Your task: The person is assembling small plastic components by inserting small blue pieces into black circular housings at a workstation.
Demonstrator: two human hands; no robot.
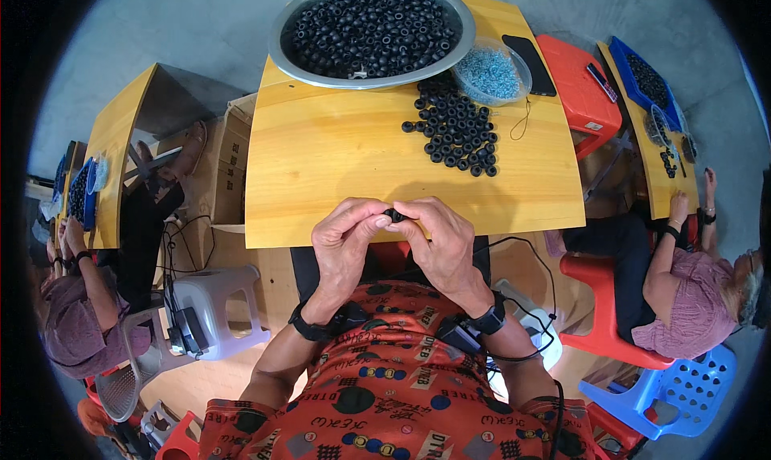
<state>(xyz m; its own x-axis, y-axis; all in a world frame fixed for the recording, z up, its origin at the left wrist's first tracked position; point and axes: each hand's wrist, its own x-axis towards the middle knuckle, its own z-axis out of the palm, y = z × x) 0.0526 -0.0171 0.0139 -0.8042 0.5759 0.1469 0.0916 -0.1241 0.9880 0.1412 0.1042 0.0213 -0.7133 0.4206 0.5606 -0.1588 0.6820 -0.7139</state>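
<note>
Both my hands meet just over the table's near edge, around a small black ring-shaped part (394,215). My left hand (349,231) pinches it between thumb and fingertips from the left. From the other side, my right hand (438,239) grips it the same way. The fingers cover most of the part, so its details are hidden. Beyond my hands lies a loose pile of similar black ring-shaped parts (458,131) on the wooden table (321,163). A large metal bowl (321,75) full of them stands at the far edge.
A clear plastic tub (525,79) of small pale-blue pieces stands beside the bowl, near a dark flat phone-like object (532,65). A red stool (578,83) adjoins the table's right side. Other people sit at tables left and right. Black cables (534,255) hang near my right arm.
</note>
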